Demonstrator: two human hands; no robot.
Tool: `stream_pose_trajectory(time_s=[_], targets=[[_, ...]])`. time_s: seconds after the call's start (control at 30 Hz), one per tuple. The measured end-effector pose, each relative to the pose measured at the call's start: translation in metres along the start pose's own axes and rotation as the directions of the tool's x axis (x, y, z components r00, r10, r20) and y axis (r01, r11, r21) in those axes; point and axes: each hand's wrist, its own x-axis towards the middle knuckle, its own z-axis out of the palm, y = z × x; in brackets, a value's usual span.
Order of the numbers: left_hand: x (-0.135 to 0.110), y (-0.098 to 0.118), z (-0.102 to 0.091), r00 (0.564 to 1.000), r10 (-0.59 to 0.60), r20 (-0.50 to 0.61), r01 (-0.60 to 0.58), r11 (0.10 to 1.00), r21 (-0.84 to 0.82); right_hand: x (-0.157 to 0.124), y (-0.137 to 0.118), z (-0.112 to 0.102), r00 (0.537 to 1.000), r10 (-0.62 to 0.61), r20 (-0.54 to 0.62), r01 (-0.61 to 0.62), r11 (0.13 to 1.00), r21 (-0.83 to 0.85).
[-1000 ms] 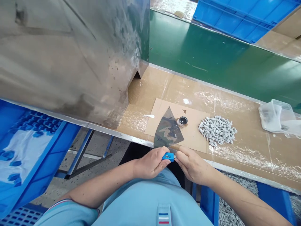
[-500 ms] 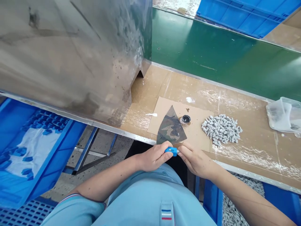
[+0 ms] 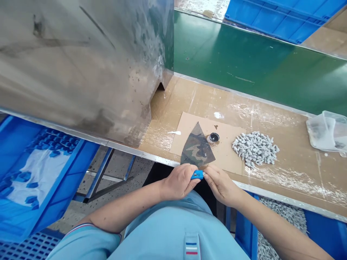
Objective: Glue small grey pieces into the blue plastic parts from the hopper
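Note:
My left hand [image 3: 180,181] is closed around a small blue plastic piece [image 3: 197,175], held just below the bench's front edge. My right hand [image 3: 221,185] pinches the right end of that same piece with thumb and fingertips. Just beyond both hands, a camouflage-patterned triangular sheet [image 3: 197,147] lies on a cardboard mat [image 3: 230,148]. A small black round cap [image 3: 214,137] sits beside the sheet's right edge. A heap of small grey moulded parts [image 3: 255,148] lies on the bench to the right.
A large worn metal housing [image 3: 81,65] overhangs the bench's left end. A green conveyor belt [image 3: 257,65] runs behind the bench. A crumpled clear plastic bag [image 3: 326,131] lies far right. Blue crates [image 3: 40,173] stand low left and behind the belt [image 3: 276,18]; grey parts fill a bin [image 3: 276,231] below right.
Both hands keep the blue piece between them and have shifted only slightly; my left hand's fingers have curled a little more over it. The view has drifted slightly.

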Motion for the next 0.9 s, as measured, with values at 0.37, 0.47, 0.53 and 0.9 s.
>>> stream_pose_trajectory(time_s=[0.37,0.47,0.53,0.9], targets=[[0.016,-0.001,-0.017,0.993,-0.073,0.097,0.104,0.926,-0.363,0.004,0.013,-0.013,0.980,-0.199,0.015,0.189,0.904,-0.384],[0.015,0.000,-0.018,0.983,-0.137,0.123,0.177,0.890,-0.420,0.006,0.009,-0.015,0.993,-0.115,0.024,0.117,0.934,-0.338],[0.014,0.001,-0.020,0.971,-0.173,0.166,0.234,0.835,-0.498,0.007,0.006,-0.017,0.998,-0.045,0.032,0.052,0.966,-0.252],[0.018,0.001,-0.008,0.872,-0.200,0.447,0.473,0.110,-0.874,0.012,-0.003,-0.024,0.983,0.165,0.084,-0.165,0.986,-0.009]])
